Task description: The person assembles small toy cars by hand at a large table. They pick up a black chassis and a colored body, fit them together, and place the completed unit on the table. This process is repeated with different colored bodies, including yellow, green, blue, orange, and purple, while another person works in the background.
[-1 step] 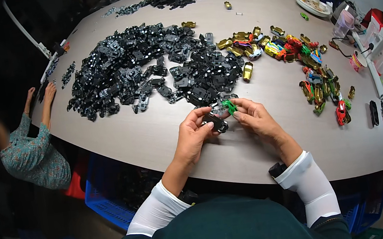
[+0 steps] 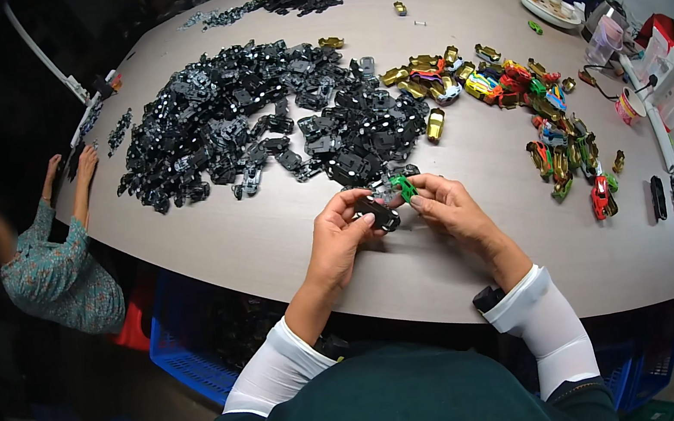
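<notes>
One black toy chassis point(image 2: 378, 213), lengthwise left-to-right

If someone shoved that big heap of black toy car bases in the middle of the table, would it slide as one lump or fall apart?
Probably fall apart. The heap of black bases is loose, separate pieces lying at all angles, so a push would likely spread them. They look like thin moulded plastic, so probably light and stiff. The pale table looks smooth, so strays would likely slide easily.

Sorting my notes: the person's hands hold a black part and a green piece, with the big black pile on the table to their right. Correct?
Not quite. The head view shows the black pile lying to their left. The left hand does hold the black part, the right hand the green piece.
</notes>
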`<state>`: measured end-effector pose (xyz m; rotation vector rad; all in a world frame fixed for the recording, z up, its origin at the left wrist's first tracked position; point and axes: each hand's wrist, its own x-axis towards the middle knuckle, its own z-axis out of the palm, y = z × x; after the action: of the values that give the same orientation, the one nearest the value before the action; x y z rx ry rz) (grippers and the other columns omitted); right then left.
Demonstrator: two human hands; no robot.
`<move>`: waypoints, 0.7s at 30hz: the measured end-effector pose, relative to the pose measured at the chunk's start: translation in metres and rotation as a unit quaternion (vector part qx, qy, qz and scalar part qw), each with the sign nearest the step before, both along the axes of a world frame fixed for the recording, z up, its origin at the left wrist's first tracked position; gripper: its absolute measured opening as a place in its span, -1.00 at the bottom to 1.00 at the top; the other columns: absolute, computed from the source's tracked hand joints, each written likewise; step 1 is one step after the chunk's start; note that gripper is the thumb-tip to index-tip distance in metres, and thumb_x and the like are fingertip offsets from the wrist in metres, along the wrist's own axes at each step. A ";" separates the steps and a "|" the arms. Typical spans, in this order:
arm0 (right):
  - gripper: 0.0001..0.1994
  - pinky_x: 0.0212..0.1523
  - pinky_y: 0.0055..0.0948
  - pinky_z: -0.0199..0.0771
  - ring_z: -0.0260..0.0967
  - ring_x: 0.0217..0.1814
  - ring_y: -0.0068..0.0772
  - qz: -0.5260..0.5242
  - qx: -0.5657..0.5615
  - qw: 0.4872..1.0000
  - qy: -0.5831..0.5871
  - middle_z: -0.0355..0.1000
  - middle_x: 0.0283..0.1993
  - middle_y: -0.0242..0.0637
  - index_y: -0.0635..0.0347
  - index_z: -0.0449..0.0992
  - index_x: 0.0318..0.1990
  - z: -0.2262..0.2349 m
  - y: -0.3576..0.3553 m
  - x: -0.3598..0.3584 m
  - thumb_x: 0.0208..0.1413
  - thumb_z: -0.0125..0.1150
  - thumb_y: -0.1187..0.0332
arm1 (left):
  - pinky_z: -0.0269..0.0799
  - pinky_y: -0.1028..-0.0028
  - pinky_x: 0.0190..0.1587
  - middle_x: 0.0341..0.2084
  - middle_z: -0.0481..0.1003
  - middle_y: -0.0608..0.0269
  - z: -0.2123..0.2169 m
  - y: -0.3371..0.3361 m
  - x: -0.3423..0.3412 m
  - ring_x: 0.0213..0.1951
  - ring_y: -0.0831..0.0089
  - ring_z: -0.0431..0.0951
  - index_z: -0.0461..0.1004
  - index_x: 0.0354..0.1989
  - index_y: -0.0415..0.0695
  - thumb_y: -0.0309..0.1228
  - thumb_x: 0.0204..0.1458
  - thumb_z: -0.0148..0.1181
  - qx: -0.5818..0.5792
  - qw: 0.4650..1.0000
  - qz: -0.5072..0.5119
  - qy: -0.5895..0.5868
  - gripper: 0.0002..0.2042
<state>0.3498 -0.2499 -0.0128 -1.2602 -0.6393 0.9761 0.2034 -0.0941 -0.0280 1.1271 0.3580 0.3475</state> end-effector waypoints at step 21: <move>-0.63 -0.05 -0.59 0.36 0.37 -0.08 -0.66 0.117 0.023 0.991 -0.063 0.50 -0.07 -0.39 0.29 0.45 0.09 0.002 -0.002 -0.011 0.12 0.26 0.45 | 0.57 0.47 -0.12 -0.06 0.51 0.15 0.000 -0.006 -0.002 -0.13 0.50 0.56 0.30 0.19 -0.27 -0.47 0.23 0.05 -0.034 0.998 0.010 0.046 -0.63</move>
<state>0.3392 -0.2523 -0.0104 -1.2313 -0.9196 1.0734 0.2010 -0.1003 -0.0278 1.0761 0.4599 0.3001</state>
